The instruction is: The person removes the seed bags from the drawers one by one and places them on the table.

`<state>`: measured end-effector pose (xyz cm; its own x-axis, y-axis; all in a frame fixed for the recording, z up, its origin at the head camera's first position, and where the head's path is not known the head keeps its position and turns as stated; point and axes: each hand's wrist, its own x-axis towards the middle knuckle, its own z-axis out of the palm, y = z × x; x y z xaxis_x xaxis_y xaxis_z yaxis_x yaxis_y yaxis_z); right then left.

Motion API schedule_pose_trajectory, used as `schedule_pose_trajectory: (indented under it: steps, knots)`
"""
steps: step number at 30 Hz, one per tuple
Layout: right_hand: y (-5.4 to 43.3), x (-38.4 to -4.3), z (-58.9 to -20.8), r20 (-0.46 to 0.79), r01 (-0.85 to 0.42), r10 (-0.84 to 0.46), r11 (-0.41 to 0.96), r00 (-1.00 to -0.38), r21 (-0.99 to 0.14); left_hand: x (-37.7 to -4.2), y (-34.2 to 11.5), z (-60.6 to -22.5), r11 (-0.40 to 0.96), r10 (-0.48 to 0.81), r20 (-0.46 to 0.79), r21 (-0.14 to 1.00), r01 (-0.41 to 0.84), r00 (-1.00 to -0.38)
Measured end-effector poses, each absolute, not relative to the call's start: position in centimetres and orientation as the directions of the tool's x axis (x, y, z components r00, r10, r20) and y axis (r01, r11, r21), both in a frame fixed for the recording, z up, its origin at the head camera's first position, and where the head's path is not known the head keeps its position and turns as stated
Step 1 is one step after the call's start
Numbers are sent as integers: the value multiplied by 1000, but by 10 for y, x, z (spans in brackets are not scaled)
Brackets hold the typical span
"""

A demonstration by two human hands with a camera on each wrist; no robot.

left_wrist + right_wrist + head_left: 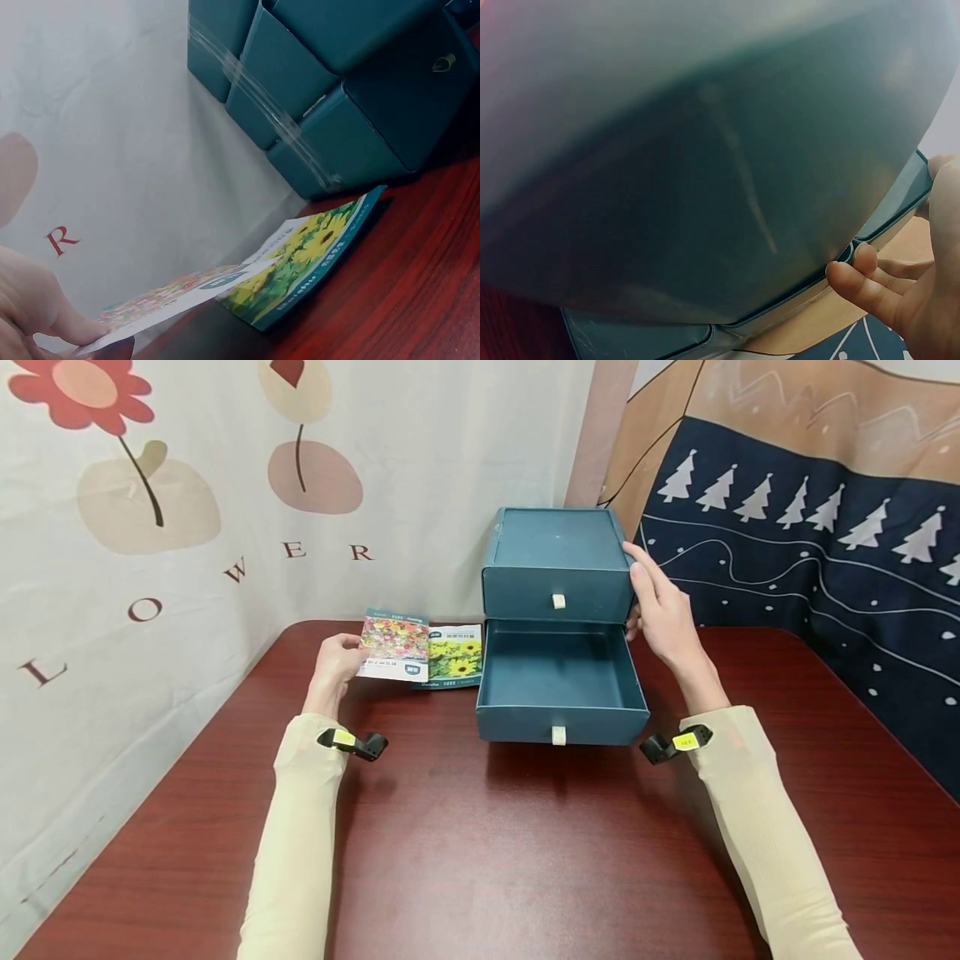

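My left hand (336,664) pinches the left edge of a flat paper packet printed with red and pink flowers (393,643). In the left wrist view this packet (180,300) is tilted, raised over a second packet with yellow flowers (307,251). That yellow-flower packet (455,656) lies beside the blue-green drawer cabinet (558,539). A lower drawer (562,725) is pulled out, with nothing visible in it. At the cabinet's right side, my right hand (663,614) rests its fingers along the edge. The right wrist view shows its fingertips (844,277) touching the cabinet's side.
The cabinet stands on a dark red wooden table (450,852). White fabric tabs (558,602) serve as drawer pulls. A white printed curtain (420,485) hangs behind, and a navy cloth with trees (795,543) hangs at the right. Clear tape (281,124) runs down the cabinet's left side.
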<state>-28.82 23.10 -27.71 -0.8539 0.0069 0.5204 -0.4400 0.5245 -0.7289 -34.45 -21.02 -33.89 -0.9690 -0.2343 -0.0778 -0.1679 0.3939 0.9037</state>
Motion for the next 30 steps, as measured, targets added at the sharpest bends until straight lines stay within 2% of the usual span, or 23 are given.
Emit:
schedule_pose_trajectory:
  steps: [17, 30]
  knots:
    - [231, -288, -277, 519, -438, 9, 523, -855, -731, -350, -212, -354, 417, -304, -87, 883, -214, -949]
    - [231, -288, -277, 516, -438, 8, 519, -856, -734, -349, -213, -356, 499, -293, -91, 835, -233, -952]
